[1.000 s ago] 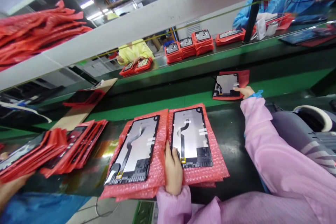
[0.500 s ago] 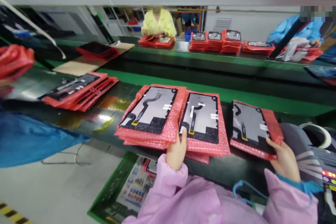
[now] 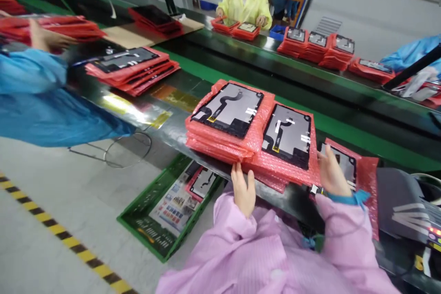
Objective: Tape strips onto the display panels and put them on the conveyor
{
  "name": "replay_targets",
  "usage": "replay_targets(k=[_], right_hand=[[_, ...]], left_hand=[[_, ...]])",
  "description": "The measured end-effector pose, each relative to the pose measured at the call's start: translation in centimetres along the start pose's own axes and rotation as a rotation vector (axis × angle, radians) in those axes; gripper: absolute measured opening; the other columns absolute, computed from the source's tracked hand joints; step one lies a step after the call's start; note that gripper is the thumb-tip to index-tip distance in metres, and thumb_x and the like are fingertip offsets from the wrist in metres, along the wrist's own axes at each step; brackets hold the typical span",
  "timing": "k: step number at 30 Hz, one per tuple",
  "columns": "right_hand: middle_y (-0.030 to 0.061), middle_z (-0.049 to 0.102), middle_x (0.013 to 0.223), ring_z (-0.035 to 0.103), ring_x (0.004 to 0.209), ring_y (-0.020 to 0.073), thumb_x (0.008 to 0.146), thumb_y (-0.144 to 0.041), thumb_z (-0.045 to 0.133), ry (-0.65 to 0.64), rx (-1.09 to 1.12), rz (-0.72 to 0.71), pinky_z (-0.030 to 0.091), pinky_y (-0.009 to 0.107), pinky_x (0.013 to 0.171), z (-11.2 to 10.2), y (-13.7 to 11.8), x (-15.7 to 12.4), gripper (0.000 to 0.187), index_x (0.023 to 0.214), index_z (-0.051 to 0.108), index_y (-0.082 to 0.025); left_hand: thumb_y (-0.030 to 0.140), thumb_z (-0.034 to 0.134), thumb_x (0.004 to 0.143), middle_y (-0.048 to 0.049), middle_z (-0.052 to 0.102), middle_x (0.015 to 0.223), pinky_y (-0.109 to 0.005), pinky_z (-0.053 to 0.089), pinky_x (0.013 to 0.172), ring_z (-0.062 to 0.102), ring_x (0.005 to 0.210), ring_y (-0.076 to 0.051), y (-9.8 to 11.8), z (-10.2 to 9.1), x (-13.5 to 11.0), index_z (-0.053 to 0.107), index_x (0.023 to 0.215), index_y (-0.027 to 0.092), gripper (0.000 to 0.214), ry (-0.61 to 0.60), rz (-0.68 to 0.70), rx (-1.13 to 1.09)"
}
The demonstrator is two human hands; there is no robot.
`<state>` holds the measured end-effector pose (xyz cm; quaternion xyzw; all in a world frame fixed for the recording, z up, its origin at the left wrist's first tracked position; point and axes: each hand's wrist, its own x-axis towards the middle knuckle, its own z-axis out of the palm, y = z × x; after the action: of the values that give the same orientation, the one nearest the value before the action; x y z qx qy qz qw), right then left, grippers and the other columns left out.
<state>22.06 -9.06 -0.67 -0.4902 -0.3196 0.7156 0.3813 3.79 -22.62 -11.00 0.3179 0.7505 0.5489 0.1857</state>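
Note:
Fingers extended, my left hand [image 3: 244, 190] is at the front edge of the left stack of red bubble-wrap bags [image 3: 220, 144]. On top of this stack lies a flat grey panel [image 3: 237, 109] with a black border and a dark ribbon cable. A similar panel [image 3: 291, 140] tops the adjoining stack of bags [image 3: 289, 172]. Against that stack's right edge rests my right hand [image 3: 331, 172], its fingers stretched out and holding nothing. Behind my right wrist, another panel [image 3: 347, 163] on a red bag is partly hidden.
A co-worker's blue sleeve [image 3: 31, 71] is at the left, near a fanned pile of bagged panels [image 3: 132, 71]. A green crate [image 3: 138, 220] sits below the bench edge. At the right stands a grey machine [image 3: 399, 197]. Across the line, a person in yellow [image 3: 246, 2] handles panels.
My view has turned. My right hand has left the separate panel at the right and moved to the double stack's right edge. My left hand has shifted to the left stack's front edge.

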Motion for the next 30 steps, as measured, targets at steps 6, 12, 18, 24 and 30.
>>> replay_targets(k=[6, 12, 18, 24, 30], right_hand=[[0.0, 0.075, 0.08, 0.074, 0.09, 0.0211, 0.082, -0.045, 0.071, 0.008, 0.061, 0.095, 0.062, 0.034, 0.084, 4.0, 0.4, 2.3, 0.029, 0.103, 0.069, -0.025], [0.0007, 0.073, 0.071, 0.074, 0.077, 0.0218, 0.08, -0.033, 0.069, 0.033, 0.018, 0.165, 0.063, 0.035, 0.08, 3.1, 0.0, 2.9, 0.017, 0.093, 0.068, -0.022], [-0.0002, 0.07, 0.063, 0.074, 0.072, 0.0224, 0.076, -0.032, 0.07, 0.061, -0.025, 0.169, 0.064, 0.038, 0.078, 0.8, -1.0, 4.3, 0.016, 0.088, 0.065, -0.022], [-0.0012, 0.068, 0.059, 0.074, 0.072, 0.0227, 0.075, -0.031, 0.069, 0.081, -0.053, 0.181, 0.064, 0.037, 0.077, 0.8, -1.3, 4.4, 0.012, 0.083, 0.063, -0.025], [0.0006, 0.071, 0.066, 0.075, 0.079, 0.0253, 0.069, -0.034, 0.071, 0.027, -0.126, 0.174, 0.064, 0.04, 0.078, 0.2, -1.5, 4.8, 0.019, 0.084, 0.062, -0.025]], left_hand=[[0.055, 0.035, 0.095, -0.0307, 0.053, 0.139, -0.054, 0.031, 0.118, 0.045, 0.138, -0.037, -0.7, 0.5, 2.6, 0.05, 0.135, 0.001, 0.069, -0.074, 0.021, 0.147], [0.059, 0.038, 0.094, -0.0318, 0.047, 0.146, -0.05, 0.031, 0.119, 0.041, 0.142, -0.037, 0.9, 1.8, 0.8, 0.044, 0.139, -0.002, 0.076, -0.073, 0.003, 0.111], [0.056, 0.042, 0.096, -0.0219, 0.058, 0.134, -0.048, 0.036, 0.116, 0.051, 0.133, -0.032, 0.5, 1.7, -0.2, 0.054, 0.132, 0.011, 0.058, -0.067, 0.033, 0.097], [0.054, 0.045, 0.094, -0.0285, 0.055, 0.13, -0.055, 0.034, 0.115, 0.049, 0.131, -0.037, 0.2, 1.6, 1.3, 0.052, 0.129, 0.003, 0.062, -0.029, 0.043, 0.19], [0.051, 0.05, 0.094, -0.0266, 0.039, 0.152, -0.05, 0.033, 0.119, 0.036, 0.145, -0.034, 1.9, 3.3, -0.8, 0.039, 0.144, 0.008, 0.067, 0.012, -0.053, 0.007]])
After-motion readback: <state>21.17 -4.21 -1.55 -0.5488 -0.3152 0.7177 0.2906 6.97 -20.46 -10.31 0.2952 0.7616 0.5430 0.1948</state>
